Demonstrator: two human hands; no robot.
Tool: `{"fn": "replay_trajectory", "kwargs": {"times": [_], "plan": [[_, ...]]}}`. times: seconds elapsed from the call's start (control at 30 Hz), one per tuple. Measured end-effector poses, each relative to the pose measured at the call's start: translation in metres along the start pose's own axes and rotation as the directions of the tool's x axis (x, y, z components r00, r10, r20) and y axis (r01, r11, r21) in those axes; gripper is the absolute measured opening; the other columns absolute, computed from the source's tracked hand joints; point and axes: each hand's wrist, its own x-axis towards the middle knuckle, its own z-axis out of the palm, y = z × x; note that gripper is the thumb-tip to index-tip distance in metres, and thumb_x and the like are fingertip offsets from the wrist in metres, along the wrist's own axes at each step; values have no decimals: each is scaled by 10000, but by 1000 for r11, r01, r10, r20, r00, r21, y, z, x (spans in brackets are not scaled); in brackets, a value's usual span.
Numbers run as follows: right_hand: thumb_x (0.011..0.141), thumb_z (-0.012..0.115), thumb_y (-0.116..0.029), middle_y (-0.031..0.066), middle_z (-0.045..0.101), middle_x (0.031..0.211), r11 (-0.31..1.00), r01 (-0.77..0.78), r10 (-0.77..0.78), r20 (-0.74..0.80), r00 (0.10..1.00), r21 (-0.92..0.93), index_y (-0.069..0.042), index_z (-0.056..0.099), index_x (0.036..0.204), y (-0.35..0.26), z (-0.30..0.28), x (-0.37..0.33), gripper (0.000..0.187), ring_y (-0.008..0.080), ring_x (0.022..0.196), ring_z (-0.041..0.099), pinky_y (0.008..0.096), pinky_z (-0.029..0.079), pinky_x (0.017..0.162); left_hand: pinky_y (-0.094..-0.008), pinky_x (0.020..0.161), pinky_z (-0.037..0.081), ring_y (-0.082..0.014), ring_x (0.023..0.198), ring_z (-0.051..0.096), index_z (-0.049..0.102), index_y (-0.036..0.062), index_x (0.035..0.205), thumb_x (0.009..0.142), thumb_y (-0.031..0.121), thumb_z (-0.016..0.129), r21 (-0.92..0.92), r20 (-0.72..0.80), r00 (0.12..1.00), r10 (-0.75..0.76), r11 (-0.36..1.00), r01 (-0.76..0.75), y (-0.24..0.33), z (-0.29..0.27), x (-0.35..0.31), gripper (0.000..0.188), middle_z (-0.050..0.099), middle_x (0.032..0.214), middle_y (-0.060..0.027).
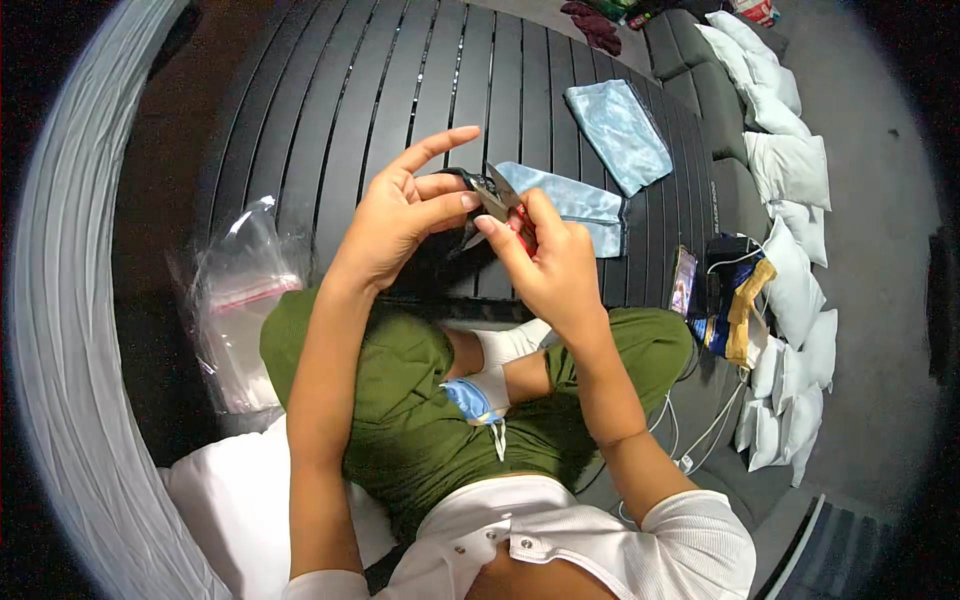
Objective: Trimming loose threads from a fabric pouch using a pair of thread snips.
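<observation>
Above the near edge of a black slatted table [400, 75], my left hand [405, 205] pinches a dark strip [455, 175] between thumb and fingers, its index finger stretched out. What the strip is made of is too small to tell. My right hand [555, 250] is closed round a small pair of scissors with red handles [526, 232]. Their metal blades meet the dark strip right by my left fingertips. Just behind my right hand lies a light blue cloth piece [590, 205], partly hidden by it. Farther right on the table rests a second folded light blue cloth piece [620, 135].
Clear plastic bags [245, 310] lie left of my crossed legs. At right are a phone [683, 280], a dark blue and yellow package [740, 310] and white cables [690, 460]. White pillows [790, 170] line the sofa; a grey curtain [75, 250] hangs left.
</observation>
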Motion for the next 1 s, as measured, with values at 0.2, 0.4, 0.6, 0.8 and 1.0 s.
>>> {"fn": "replay_trajectory", "kwargs": {"times": [0.2, 0.4, 0.6, 0.8, 1.0], "plan": [[807, 631, -225, 49, 463, 493, 1000, -17, 17, -11, 1000, -25, -17, 449, 708, -4, 0, 1, 293, 104, 406, 429, 257, 332, 401, -208, 667, 498, -102, 725, 592, 326, 32, 1306, 744, -52, 591, -42, -45, 999, 8, 999, -10, -1, 3, 1, 627, 619, 851, -88], [821, 613, -207, 47, 455, 491, 1000, 22, -22, -37, 999, -21, -21, 439, 696, -4, 2, 0, 284, 88, 409, 406, 254, 313, 396, -208, 676, 498, -101, 723, 591, 321, 32, 1307, 740, -51, 601, -48, 9, 999, 41, 998, -41, -2, -2, -1, 638, 618, 838, -80], [868, 541, -182, -2, 404, 512, 981, -51, 62, -51, 997, 188, -10, 467, 726, -6, -2, -3, 236, 39, 474, 360, 234, 276, 413, -165, 603, 454, -63, 647, 543, 322, 36, 1310, 729, -50, 616, -30, -31, 999, 35, 999, -36, 1, 5, -2, 656, 595, 777, -34], [857, 566, -217, -15, 401, 529, 934, -123, 173, -122, 977, 335, -21, 449, 726, 12, -9, -2, 263, 47, 506, 343, 236, 293, 434, -172, 654, 449, -54, 701, 543, 415, 50, 1261, 763, -27, 599, -62, 38, 997, 66, 996, -64, 3, -3, -3, 536, 579, 778, -6], [857, 570, -235, -47, 354, 580, 960, -221, 247, -142, 959, 173, -70, 389, 703, 42, -16, -7, 289, 32, 538, 309, 197, 257, 464, -126, 508, 345, -17, 582, 433, 588, 26, 1063, 799, 29, 569, 94, -199, 980, 21, 996, -2, 3, -8, -1, 265, 523, 742, 60]]}}
